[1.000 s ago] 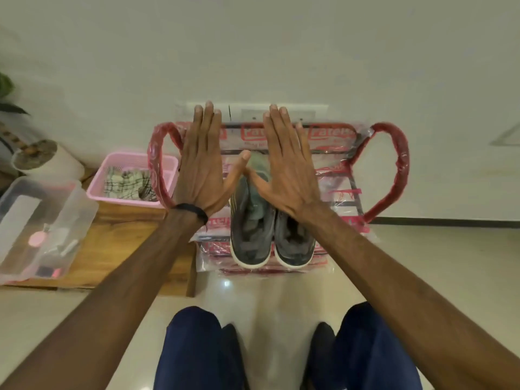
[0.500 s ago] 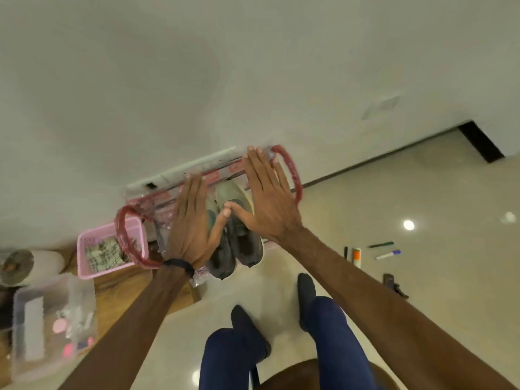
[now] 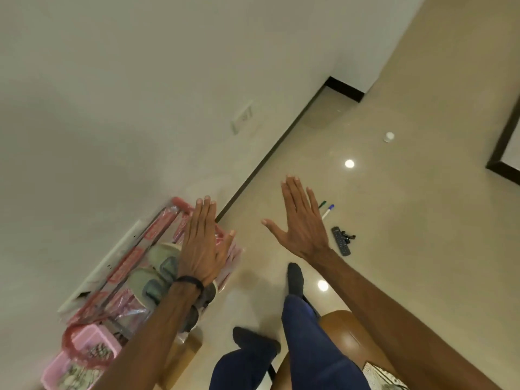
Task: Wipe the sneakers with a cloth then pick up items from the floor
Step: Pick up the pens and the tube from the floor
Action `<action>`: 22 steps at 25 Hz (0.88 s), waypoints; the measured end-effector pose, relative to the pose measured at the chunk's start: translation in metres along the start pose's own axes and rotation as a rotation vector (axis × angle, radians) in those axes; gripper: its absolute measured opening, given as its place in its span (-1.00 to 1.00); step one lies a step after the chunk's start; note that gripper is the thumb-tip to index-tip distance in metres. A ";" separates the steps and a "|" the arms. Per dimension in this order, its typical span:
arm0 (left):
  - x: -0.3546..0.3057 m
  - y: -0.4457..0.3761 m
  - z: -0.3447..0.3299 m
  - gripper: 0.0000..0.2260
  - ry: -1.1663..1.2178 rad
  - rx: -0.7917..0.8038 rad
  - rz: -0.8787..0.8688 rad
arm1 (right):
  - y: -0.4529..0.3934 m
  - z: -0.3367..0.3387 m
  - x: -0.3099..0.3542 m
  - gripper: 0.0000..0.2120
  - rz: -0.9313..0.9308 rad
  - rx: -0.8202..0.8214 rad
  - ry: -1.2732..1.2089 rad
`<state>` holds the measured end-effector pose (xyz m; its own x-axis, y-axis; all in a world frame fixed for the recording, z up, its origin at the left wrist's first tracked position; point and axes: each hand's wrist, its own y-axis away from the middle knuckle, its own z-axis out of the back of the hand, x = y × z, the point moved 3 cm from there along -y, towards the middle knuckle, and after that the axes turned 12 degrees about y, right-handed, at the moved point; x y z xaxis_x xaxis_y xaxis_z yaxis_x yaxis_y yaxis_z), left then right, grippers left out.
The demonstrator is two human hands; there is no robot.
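Both hands raised flat, fingers straight, holding nothing: left hand [image 3: 201, 246] over the sneakers [image 3: 157, 270] on the plastic-wrapped rack [image 3: 126, 266] by the wall, right hand [image 3: 302, 220] out over the floor. Floor items lie beyond the right hand: markers [image 3: 327, 211], remote [image 3: 340, 241], small white cap [image 3: 389, 137]. A checked cloth [image 3: 97, 351] sits in the pink basket [image 3: 60, 367]. Wiping looks not yet begun; best fetch the cloth first, steady one sneaker, wipe toe to heel.
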<state>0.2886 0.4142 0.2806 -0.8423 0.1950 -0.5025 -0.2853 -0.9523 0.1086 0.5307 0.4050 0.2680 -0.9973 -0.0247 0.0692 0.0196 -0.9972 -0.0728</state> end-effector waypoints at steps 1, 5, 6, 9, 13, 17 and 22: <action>-0.014 -0.013 -0.008 -0.29 0.009 0.030 -0.020 | 0.003 -0.002 -0.019 -0.09 -0.046 0.008 -0.005; -0.072 -0.066 -0.045 -0.28 -0.003 0.151 -0.103 | 0.007 -0.003 -0.094 -0.09 -0.194 0.047 -0.042; -0.087 -0.079 -0.057 -0.28 -0.007 0.180 -0.126 | 0.008 -0.003 -0.112 -0.09 -0.230 0.060 -0.043; -0.124 -0.110 -0.084 -0.29 0.012 0.238 -0.153 | 0.010 -0.003 -0.163 -0.08 -0.312 0.092 -0.027; -0.164 -0.143 -0.113 -0.28 0.020 0.339 -0.214 | 0.015 -0.005 -0.220 -0.09 -0.447 0.119 -0.014; -0.176 -0.173 -0.133 -0.27 0.020 0.425 -0.282 | 0.022 -0.011 -0.243 -0.10 -0.542 0.145 -0.025; -0.177 -0.222 -0.175 -0.25 0.014 0.507 -0.355 | 0.022 -0.046 -0.249 -0.10 -0.622 0.197 -0.030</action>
<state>0.5812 0.5502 0.1953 -0.6511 0.4729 -0.5937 -0.7316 -0.5993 0.3250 0.7757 0.3920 0.2038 -0.8245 0.5617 0.0675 -0.5447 -0.8205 0.1735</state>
